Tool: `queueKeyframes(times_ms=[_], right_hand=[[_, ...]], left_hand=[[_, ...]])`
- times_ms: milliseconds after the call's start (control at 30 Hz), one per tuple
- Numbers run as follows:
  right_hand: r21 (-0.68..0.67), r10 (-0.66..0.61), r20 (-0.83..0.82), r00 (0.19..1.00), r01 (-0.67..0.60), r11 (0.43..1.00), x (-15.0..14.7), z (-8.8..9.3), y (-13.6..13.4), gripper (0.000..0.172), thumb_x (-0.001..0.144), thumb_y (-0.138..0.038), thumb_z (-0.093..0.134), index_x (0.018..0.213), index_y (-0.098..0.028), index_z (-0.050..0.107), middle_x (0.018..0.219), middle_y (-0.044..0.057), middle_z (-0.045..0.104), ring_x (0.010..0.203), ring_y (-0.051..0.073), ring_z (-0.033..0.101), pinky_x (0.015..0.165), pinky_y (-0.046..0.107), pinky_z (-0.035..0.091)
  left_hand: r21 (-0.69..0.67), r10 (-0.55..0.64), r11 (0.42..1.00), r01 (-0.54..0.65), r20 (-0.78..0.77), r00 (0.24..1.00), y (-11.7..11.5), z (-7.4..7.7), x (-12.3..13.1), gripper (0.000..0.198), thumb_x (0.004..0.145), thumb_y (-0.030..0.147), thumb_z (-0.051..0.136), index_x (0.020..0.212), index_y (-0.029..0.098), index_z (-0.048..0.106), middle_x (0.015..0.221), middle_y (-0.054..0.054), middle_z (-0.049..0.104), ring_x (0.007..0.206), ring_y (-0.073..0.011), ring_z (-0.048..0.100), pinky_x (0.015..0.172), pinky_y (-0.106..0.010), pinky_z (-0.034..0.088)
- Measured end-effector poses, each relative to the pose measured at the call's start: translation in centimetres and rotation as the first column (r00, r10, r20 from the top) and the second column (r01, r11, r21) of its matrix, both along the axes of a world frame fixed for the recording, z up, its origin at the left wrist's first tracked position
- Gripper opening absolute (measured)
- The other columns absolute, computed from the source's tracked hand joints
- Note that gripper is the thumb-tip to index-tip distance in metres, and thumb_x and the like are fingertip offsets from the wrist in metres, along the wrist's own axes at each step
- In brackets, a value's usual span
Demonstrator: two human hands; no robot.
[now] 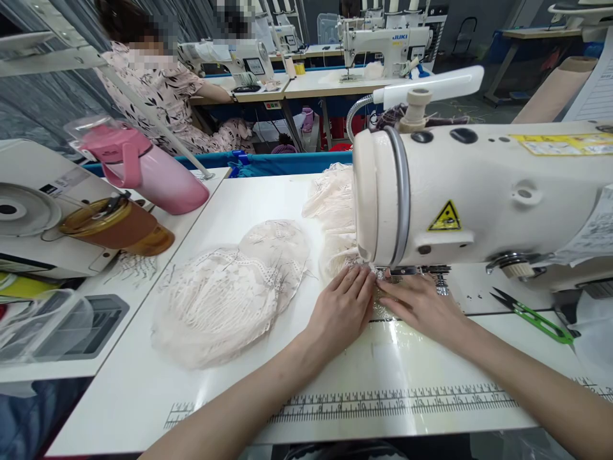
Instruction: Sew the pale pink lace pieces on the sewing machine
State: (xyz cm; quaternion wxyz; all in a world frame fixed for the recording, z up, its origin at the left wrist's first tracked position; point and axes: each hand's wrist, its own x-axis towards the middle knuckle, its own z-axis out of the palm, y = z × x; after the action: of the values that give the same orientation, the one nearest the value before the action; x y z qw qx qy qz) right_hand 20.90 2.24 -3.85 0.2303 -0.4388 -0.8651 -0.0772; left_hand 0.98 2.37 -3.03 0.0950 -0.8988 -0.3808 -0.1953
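Observation:
My left hand (343, 303) and my right hand (421, 304) lie side by side on the white table, fingers stretched flat and pressed on a small piece of pale lace fabric (378, 295) right under the needle area of the cream sewing machine (479, 191). The fingertips of both hands nearly meet at the presser foot (389, 273). A stack of lace cup pieces (230, 291) lies to the left of my left hand. More lace pieces (332, 201) are piled behind the machine head.
A pink flask (153, 169) and a brown bottle (117, 227) lie at the left. Green thread snips (534, 316) rest at the right. A ruler strip (383, 402) runs along the table's front edge. Another person sits at a far sewing station (158, 83).

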Motion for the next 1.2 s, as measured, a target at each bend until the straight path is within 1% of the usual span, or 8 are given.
queueKeyframes(times_ms=[233, 467, 533, 700, 833, 1000, 1067, 1200], right_hand=[[0.012, -0.039, 0.02, 0.999, 0.039, 0.999, -0.1, -0.1, 0.0, 0.034, 0.094, -0.043, 0.047, 0.119, -0.026, 0.064, 0.107, 0.009, 0.068, 0.09, 0.021, 0.063, 0.08, 0.037, 0.047], [0.197, -0.056, 0.141, 0.988, 0.028, 0.98, -0.2, 0.3, 0.1, 0.039, 0.097, -0.041, 0.038, 0.118, -0.021, 0.064, 0.1, 0.009, 0.069, 0.08, 0.021, 0.063, 0.076, 0.039, 0.048], [0.207, -0.061, 0.146, 0.987, 0.03, 0.978, -0.3, 0.4, 0.0, 0.038, 0.097, -0.04, 0.039, 0.118, -0.021, 0.064, 0.099, 0.009, 0.07, 0.079, 0.02, 0.062, 0.077, 0.038, 0.047], [0.103, -0.06, 0.051, 0.997, 0.054, 0.993, -0.1, 0.5, 0.1, 0.033, 0.094, -0.039, 0.046, 0.12, -0.026, 0.063, 0.098, 0.007, 0.071, 0.08, 0.02, 0.062, 0.08, 0.038, 0.046], [0.03, -0.004, -0.105, 0.994, 0.007, 1.0, 0.4, 0.4, 0.6, 0.025, 0.092, -0.03, 0.049, 0.109, -0.029, 0.067, 0.102, 0.004, 0.071, 0.083, 0.021, 0.063, 0.081, 0.039, 0.048], [-0.248, -0.191, -0.392, 0.9, 0.096, 0.964, 0.5, 0.2, 1.2, 0.021, 0.09, -0.038, 0.054, 0.096, -0.025, 0.07, 0.099, 0.004, 0.071, 0.09, 0.021, 0.066, 0.074, 0.035, 0.054], [-0.308, -0.217, -0.408, 0.887, 0.09, 0.947, 0.6, 0.1, 1.3, 0.022, 0.089, -0.041, 0.055, 0.096, -0.025, 0.069, 0.098, 0.003, 0.072, 0.092, 0.02, 0.067, 0.076, 0.034, 0.055], [-0.347, -0.175, -0.417, 0.892, 0.021, 0.938, 1.0, -0.1, 1.6, 0.022, 0.088, -0.041, 0.054, 0.092, -0.025, 0.069, 0.091, 0.002, 0.073, 0.089, 0.023, 0.068, 0.079, 0.037, 0.054]], left_hand=[[-0.019, 0.013, 1.0, -0.013, 0.016, 1.0, 0.1, -0.1, 0.0, 0.037, 0.093, 0.02, 0.044, 0.125, 0.007, 0.056, 0.126, -0.016, 0.06, 0.124, -0.0286, 0.053, 0.105, -0.045, 0.044], [0.003, 0.01, 1.0, -0.01, 0.0, 1.0, 0.2, 0.0, -0.1, 0.035, 0.094, 0.021, 0.044, 0.121, 0.006, 0.059, 0.126, -0.016, 0.06, 0.122, -0.0287, 0.054, 0.102, -0.043, 0.047], [0.009, 0.012, 1.0, -0.012, -0.004, 1.0, 0.2, 0.1, -0.1, 0.034, 0.094, 0.021, 0.044, 0.12, 0.006, 0.06, 0.126, -0.016, 0.06, 0.121, -0.0286, 0.055, 0.102, -0.042, 0.048], [-0.022, 0.022, 0.999, -0.023, -0.006, 1.0, 0.2, 0.3, 0.0, 0.035, 0.093, 0.022, 0.045, 0.122, 0.008, 0.059, 0.126, -0.015, 0.06, 0.122, -0.0288, 0.054, 0.102, -0.043, 0.047], [-0.044, 0.04, 0.998, -0.041, -0.014, 0.999, 0.3, 0.5, 0.0, 0.035, 0.093, 0.023, 0.045, 0.123, 0.01, 0.059, 0.127, -0.013, 0.061, 0.121, -0.0278, 0.055, 0.102, -0.043, 0.047], [-0.066, 0.069, 0.995, -0.071, -0.031, 0.997, 0.3, 0.4, 0.1, 0.037, 0.094, 0.025, 0.043, 0.124, 0.01, 0.058, 0.13, -0.013, 0.059, 0.122, -0.0282, 0.054, 0.105, -0.046, 0.043], [-0.098, 0.092, 0.991, -0.095, -0.034, 0.995, 0.1, 0.4, 0.1, 0.038, 0.094, 0.026, 0.042, 0.125, 0.011, 0.057, 0.131, -0.012, 0.058, 0.123, -0.0283, 0.053, 0.106, -0.047, 0.04], [-0.191, 0.14, 0.971, -0.146, -0.044, 0.989, -0.2, 1.1, 0.1, 0.038, 0.095, 0.03, 0.041, 0.126, 0.013, 0.054, 0.13, -0.012, 0.058, 0.125, -0.0294, 0.049, 0.107, -0.051, 0.037]])
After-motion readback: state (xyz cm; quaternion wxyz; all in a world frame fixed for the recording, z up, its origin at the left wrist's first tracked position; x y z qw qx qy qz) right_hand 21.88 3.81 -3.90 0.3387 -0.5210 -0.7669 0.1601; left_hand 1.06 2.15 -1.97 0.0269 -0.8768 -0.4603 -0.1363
